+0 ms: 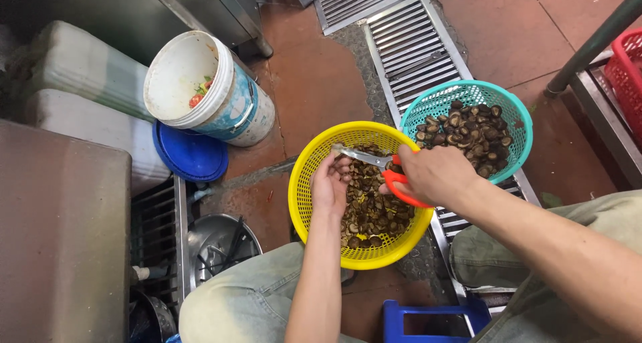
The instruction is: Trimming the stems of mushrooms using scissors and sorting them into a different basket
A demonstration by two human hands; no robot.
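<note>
Scissors (384, 169), orange-handled with steel blades pointing left, are gripped in the right hand (435, 176) over a yellow mesh basket (314, 162) of brown mushroom pieces (371, 212). The left hand (331, 182) pinches what may be one piece (partly hidden). A teal basket (518, 126) holds whole caps.

red tiled floor (314, 82) bears yellow basket (304, 182), teal basket (518, 126), white bucket (234, 109), blue lid (190, 157).

Commercial kitchen back area, tiled floor (314, 82), steel drain grates (408, 49), mushroom baskets (314, 162)
</note>
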